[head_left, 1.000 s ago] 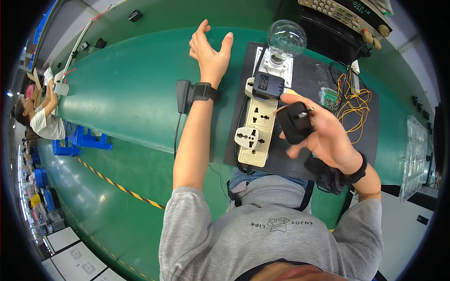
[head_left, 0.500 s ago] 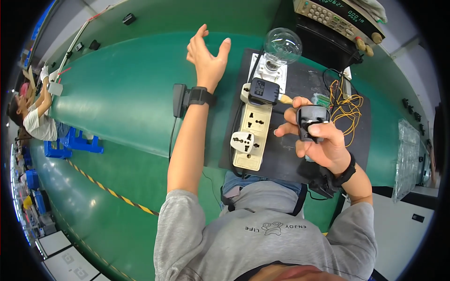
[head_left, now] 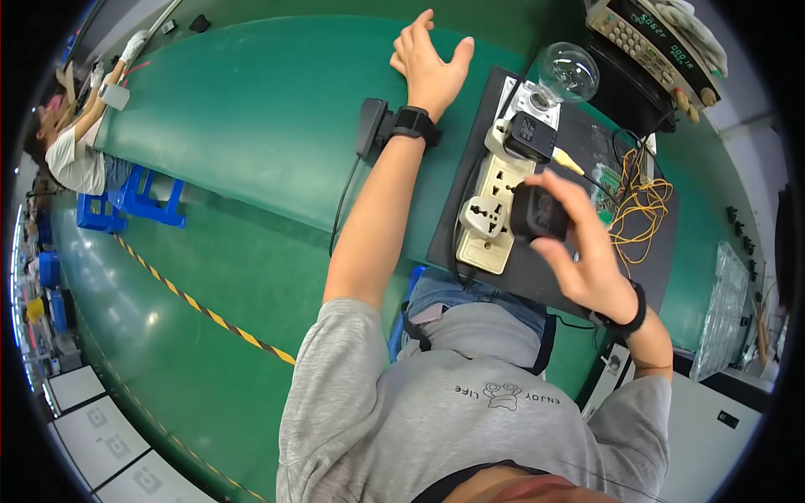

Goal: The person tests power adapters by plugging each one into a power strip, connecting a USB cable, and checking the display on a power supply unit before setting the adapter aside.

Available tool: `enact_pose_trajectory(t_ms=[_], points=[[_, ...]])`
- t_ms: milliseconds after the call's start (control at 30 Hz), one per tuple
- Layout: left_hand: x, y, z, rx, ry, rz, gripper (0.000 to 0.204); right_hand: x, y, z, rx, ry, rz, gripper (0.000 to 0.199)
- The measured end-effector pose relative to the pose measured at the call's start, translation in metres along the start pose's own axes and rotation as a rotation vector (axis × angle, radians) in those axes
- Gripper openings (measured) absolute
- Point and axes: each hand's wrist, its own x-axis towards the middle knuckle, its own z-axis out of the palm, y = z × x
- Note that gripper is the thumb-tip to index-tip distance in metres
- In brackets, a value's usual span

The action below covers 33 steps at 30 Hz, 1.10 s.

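Observation:
Between the thumb and fingers of my right hand (head_left: 597,267) is a black power adapter (head_left: 549,214), its printed side up. It is at the right edge of a cream power strip (head_left: 485,255), over the sockets' side; whether its pins touch a socket is hidden. A white plug converter (head_left: 482,217) sits in the strip beside it. Farther up, a second black adapter (head_left: 528,138) is plugged in, with a yellow-ended plug (head_left: 568,160) at its side. My left hand (head_left: 433,77) is held over the green tabletop, fingers spread and holding nothing.
A clear glass bulb (head_left: 570,73) stands in a white socket base behind the strip. Yellow wires (head_left: 641,210) and a green circuit board (head_left: 607,180) lie on the black mat (head_left: 549,281). A bench meter (head_left: 658,46) is at the back right. Another person (head_left: 75,159) sits far left.
My right hand has brought the adapter left to the power strip and turned it over, printed side up. My left hand stays open. The whole view has shifted.

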Motion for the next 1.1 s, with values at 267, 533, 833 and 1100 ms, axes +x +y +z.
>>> enact_pose_trajectory(t_ms=[267, 533, 833, 1100], points=[[-0.001, -0.003, -0.01, -0.007, 0.009, -0.053, 0.063, 0.022, -0.031, 0.026, -0.507, -0.068, -0.059, 0.06], [0.003, 0.003, 0.0, 0.003, 0.001, 0.012, 0.063, 0.011, -0.012, 0.031, -0.7, 0.042, -0.216, 0.057], [-0.007, 0.001, -0.005, 0.128, -0.1, -0.063, 0.062, -0.018, 0.015, -0.032, -0.299, -0.156, -0.21, 0.055], [-0.008, -0.001, -0.012, 0.365, -0.192, -0.075, 0.055, -0.071, 0.093, -0.185, -1.019, 0.558, 0.166, 0.054]])
